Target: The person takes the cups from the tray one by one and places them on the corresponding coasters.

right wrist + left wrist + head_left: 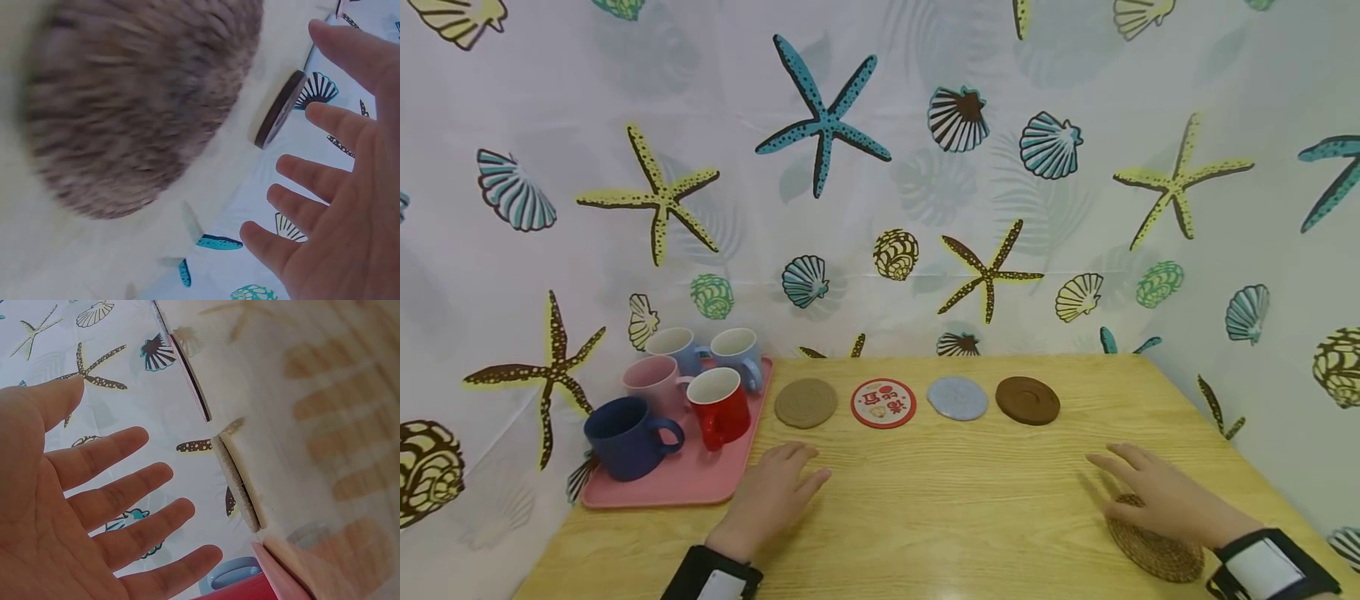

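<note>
I see the left hand [772, 493] and the right hand [1168, 492] held out well apart, both angled inward — fingers forward of the wrists [736, 537]. The left fingers [122, 492] are spread and nearly straight, with the left thumb [61, 403] standing off from them. The right fingers [315, 178] are parted too, slightly bent — right thumb [353, 53] clear of the rest.

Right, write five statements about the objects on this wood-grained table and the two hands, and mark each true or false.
1. The dark blue handled mug stands on the pink rectangular tray. True.
2. The left hand grips a glossy red mug. False: the left hand holds nothing.
3. The white round coaster with a red rim lies between the tan round coaster and the pale blue round coaster. True.
4. The brown woven round mat lies beside the tray. False: it lies by the right hand.
5. Five mugs are visible. True.
</note>
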The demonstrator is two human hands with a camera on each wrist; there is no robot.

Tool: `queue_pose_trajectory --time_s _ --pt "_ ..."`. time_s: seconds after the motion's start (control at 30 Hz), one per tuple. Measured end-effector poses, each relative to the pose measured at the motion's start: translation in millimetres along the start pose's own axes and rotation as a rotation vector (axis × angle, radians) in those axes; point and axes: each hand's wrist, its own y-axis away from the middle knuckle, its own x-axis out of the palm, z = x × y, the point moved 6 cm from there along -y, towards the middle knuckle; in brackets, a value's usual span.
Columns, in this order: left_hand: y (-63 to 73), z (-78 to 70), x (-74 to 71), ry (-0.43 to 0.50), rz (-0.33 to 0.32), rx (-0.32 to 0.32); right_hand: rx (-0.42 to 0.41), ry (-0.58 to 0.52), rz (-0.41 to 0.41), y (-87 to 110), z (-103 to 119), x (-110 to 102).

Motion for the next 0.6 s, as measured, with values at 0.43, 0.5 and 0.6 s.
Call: queue_pose_trajectory --time_s 0.43,0.5,0.6 --pt "1.3 -0.6 -0.1 0.001 0.004 -0.002 -0.029 -0.142 0.132 54.5 -11.7 29.8" --pt "1.5 -1.5 0.1 0.0 0.006 0.002 -0.026 -0.149 0.114 53.8 -12.4 30.6" --pt "1.8 -2.8 1.6 0.0 0.011 0.005 -0.019 -0.15 0.082 50.1 -13.8 30.7"
